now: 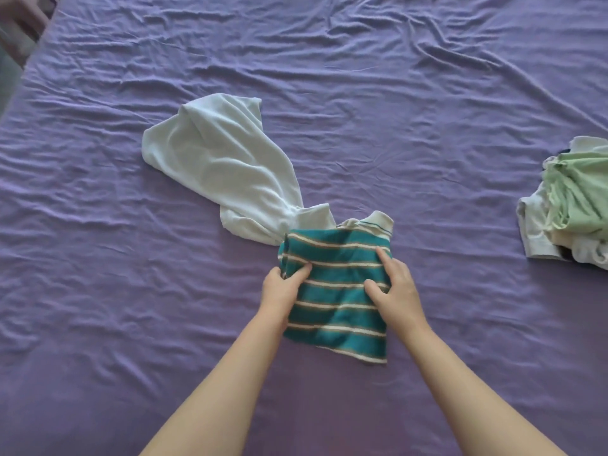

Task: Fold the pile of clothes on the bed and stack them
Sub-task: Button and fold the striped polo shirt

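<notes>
A teal shirt with white and tan stripes [335, 291] lies folded into a small rectangle on the purple bed sheet [131, 291], its pale collar at the far end. My left hand [283, 284] grips its left edge, thumb on top. My right hand [394, 287] grips its right edge, thumb and forefinger on the cloth. A pale blue-white garment [223, 169] lies crumpled and unfolded just beyond, touching the striped shirt's far left corner. At the right edge sits a stack of clothes [572, 205], light green on top of pale pieces.
The wrinkled purple sheet covers the whole bed. Its left edge runs diagonally at the top left, with a pinkish piece of furniture [23, 18] beyond it.
</notes>
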The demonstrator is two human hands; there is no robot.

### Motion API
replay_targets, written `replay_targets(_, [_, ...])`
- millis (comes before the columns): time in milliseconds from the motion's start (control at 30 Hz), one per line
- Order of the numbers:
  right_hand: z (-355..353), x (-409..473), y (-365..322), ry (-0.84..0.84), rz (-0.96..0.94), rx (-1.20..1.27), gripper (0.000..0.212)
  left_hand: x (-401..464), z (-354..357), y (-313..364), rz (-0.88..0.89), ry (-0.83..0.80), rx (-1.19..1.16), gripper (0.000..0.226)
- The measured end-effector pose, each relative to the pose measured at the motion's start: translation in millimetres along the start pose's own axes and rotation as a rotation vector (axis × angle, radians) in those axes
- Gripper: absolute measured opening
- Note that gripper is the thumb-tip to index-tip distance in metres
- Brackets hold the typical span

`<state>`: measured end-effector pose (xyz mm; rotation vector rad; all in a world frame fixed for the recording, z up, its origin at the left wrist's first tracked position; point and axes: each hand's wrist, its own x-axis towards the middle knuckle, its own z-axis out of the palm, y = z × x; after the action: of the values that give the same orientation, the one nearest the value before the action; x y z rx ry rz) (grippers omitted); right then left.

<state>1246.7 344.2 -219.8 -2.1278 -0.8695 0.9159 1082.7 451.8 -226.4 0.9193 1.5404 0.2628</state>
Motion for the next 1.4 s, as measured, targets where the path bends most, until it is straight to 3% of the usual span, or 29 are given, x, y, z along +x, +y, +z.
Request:
replay_targets(100, [-33, 2, 6, 0.027, -0.044, -0.002, 0.061, -16, 15, 11, 0.04, -0.08, -0.195, 0.027])
replay_targets(200, [-75, 10, 10, 0.042, -0.107, -0.006, 0.061, -31, 43, 36, 0.115, -0.153, -0.262, 0.035])
replay_targets(567, [-303, 59, 45, 0.275, -0.202, -0.06, 0.059, -82, 248, 143, 0.271, -0.355, -0.206, 0.017])
replay_targets(733, [-399, 75, 81, 0.344, -0.177, -0.064, 0.059, -97, 348, 176, 0.308, -0.429, -0.139, 0.02])
replay_targets(1000, [-472, 116, 163, 0.374, -0.082, -0.15, 0.061, -88, 464, 184, 0.293, -0.406, 0.0, 0.018])
replay_targets(1067, [-470, 129, 186, 0.349, -0.028, -0.207, 0.062, -82, 480, 177, 0.315, -0.348, 0.117, 0.015])
replay_targets(1133, [-462, 137, 204, 0.341, 0.028, -0.24, 0.063, -78, 489, 168, 0.453, -0.214, 0.332, 0.025])
replay_targets(1200, [-451, 138, 217, 0.336, 0.037, -0.351, 0.065, -79, 489, 160, 0.784, 0.02, 0.633, 0.044])
replay_targets(1267, [-441, 137, 228, 0.354, -0.023, -0.523, 0.065, -79, 491, 156, 1.278, 0.12, 0.938, 0.053])
replay_targets(1300, [-438, 136, 231, 0.367, -0.052, -0.6, 0.064, -78, 494, 155, 1.462, 0.067, 1.129, 0.054])
replay_targets(1333, [-437, 135, 233, 0.371, -0.057, -0.668, 0.064, -77, 497, 157, 1.52, -0.052, 1.324, 0.056])
replay_targets(1400, [-439, 134, 234, 0.323, 0.012, -0.78, 0.064, -70, 502, 158, 1.332, -0.251, 1.578, 0.065])
